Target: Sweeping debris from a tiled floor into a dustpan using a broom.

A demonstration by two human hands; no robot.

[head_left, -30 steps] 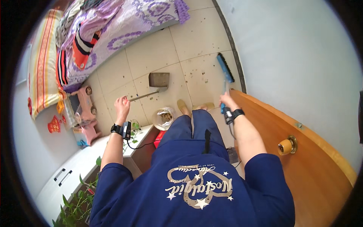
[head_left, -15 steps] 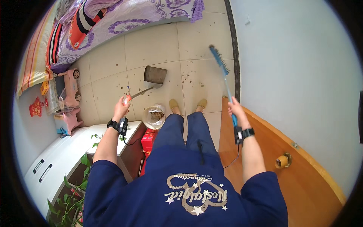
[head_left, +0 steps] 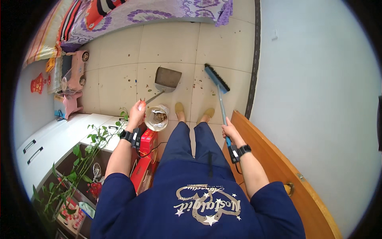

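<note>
My left hand (head_left: 137, 113) grips the end of a long-handled metal dustpan (head_left: 167, 78), whose pan rests on the tiled floor ahead of my feet. In my right hand (head_left: 230, 130) is the thin blue handle of a broom (head_left: 217, 79); its dark brush head touches the floor just right of the dustpan. Small bits of dirt speckle the tiles around both. A small bin (head_left: 156, 118) lined with a clear bag, with debris inside, stands beside my left foot.
A wooden door (head_left: 278, 167) stands open at my right against a pale wall. White cabinets (head_left: 59, 139), a trailing green plant (head_left: 79, 163) and red boxes (head_left: 147, 143) are at my left. A bed with purple bedding (head_left: 159, 10) lies ahead, pink toy cars (head_left: 73, 69) at far left.
The view has shifted back toward the door. The broom head has come down closer to the dustpan, and my left hand has taken the dustpan handle.
</note>
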